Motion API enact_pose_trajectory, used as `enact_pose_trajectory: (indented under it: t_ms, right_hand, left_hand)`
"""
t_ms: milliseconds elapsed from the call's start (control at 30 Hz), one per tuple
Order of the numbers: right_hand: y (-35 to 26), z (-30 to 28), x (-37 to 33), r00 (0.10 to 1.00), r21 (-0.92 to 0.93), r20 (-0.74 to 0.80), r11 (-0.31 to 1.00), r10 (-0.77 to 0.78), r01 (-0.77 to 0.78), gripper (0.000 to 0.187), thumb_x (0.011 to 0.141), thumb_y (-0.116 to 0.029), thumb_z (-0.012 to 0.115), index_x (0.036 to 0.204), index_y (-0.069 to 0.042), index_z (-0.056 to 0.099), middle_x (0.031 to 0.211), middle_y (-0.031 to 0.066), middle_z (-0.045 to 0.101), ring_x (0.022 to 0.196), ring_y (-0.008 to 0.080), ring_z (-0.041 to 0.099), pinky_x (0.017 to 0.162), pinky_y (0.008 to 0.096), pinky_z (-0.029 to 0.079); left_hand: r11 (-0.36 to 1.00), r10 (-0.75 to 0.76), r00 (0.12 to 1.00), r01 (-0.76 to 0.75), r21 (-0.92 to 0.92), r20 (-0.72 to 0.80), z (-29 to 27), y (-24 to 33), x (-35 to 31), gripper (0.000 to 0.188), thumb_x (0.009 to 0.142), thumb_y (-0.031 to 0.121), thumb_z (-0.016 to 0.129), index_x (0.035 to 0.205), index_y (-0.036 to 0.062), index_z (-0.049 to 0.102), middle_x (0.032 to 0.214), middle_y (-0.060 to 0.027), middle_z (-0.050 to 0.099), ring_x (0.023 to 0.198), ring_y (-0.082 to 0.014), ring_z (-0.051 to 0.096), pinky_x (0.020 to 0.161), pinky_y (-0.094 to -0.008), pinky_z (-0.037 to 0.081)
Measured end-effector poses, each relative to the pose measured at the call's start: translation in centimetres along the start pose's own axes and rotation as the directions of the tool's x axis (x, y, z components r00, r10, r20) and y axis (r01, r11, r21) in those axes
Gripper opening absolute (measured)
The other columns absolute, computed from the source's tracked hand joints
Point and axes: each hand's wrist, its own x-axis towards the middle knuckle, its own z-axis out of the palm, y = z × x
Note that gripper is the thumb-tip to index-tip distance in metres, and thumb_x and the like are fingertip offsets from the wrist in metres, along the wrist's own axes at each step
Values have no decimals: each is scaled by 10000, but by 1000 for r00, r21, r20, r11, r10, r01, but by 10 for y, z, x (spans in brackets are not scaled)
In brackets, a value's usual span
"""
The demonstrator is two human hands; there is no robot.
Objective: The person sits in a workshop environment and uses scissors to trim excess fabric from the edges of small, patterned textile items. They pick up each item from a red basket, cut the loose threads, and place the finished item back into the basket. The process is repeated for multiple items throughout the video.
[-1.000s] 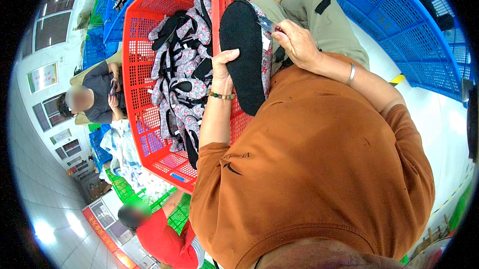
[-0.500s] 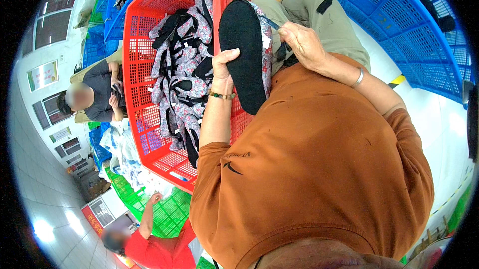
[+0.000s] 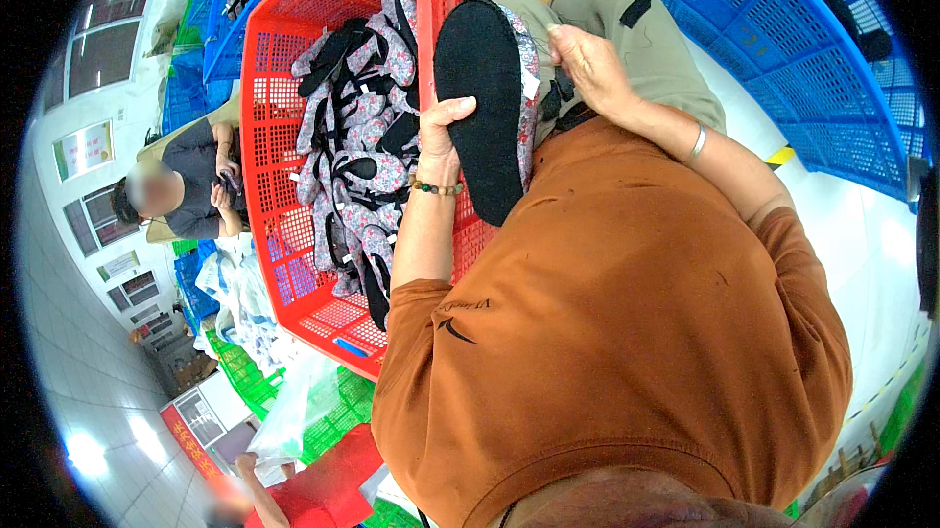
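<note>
A slipper [image 3: 480, 68] with a black sole and a floral fabric side is held upright in front of me, sole facing my eyes. My left hand [image 3: 444, 132] grips it, thumb pressed on the black sole and the other fingers behind it, out of sight. Close beside its right edge, my right hand [image 3: 595, 68] is closed with thumb and forefinger together; what it pinches, if anything, cannot be made out. A small white tag shows on the slipper's side near that hand. To the left lies a pile of similar floral slippers [image 3: 367, 161].
The pile lies in a red plastic crate [image 3: 284, 244] at my left. Large blue crates [image 3: 764, 58] stand at the right. Beyond the red crate, one person in dark clothes [image 3: 191, 185] sits, and another in red [image 3: 323, 489] handles clear plastic near a green crate [image 3: 338, 411].
My right hand has shifted slightly up; the thin dark tool seen between its fingers and the slipper no longer shows. The slipper barely turned. The person in red moved, lifting clear plastic.
</note>
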Motion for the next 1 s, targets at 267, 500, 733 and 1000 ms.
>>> enact_pose_trajectory:
  t_ms: [267, 500, 733, 1000]
  right_hand:
    - [-29, -4, 0, 988, -30, -6, 987, -155, 155, 282, 902, -300, 495, 852, -30, 561, 638, 1, 429, 595, 80, 408, 523, 231, 347]
    - [-20, -17, 13, 976, -52, 101, 979, -191, 197, 235, 847, -240, 572, 861, -5, 559, 633, 64, 494, 569, 140, 433, 539, 283, 383]
    - [-18, -50, 39, 959, -177, -127, 957, -254, 230, 238, 868, -233, 555, 941, -7, 577, 747, 31, 549, 652, 94, 482, 591, 245, 412]
    - [-17, -27, 29, 969, 79, 70, 970, -237, 231, 303, 838, -287, 605, 980, -19, 599, 783, 12, 563, 704, 66, 471, 621, 232, 411]
  left_hand:
    - [998, 38, 998, -35, -51, 44, 9, -2, -1, 458, 619, 43, 577, 1047, -116, 539, 993, -194, 613, 878, -280, 620, 825, -350, 497]
    - [1000, 18, 1000, -18, 9, 21, -1, -1, -1, 438, 620, 49, 578, 1025, -117, 552, 992, -198, 614, 866, -279, 623, 821, -352, 499]
    - [1000, 19, 1000, -18, 22, -10, -5, -2, 1, 370, 616, 53, 583, 944, -118, 593, 940, -205, 627, 817, -283, 633, 800, -357, 506]
    - [1000, 8, 999, -10, 24, 53, -1, -2, 5, 565, 609, 30, 586, 1151, -79, 469, 1029, -179, 595, 876, -289, 614, 812, -366, 499]
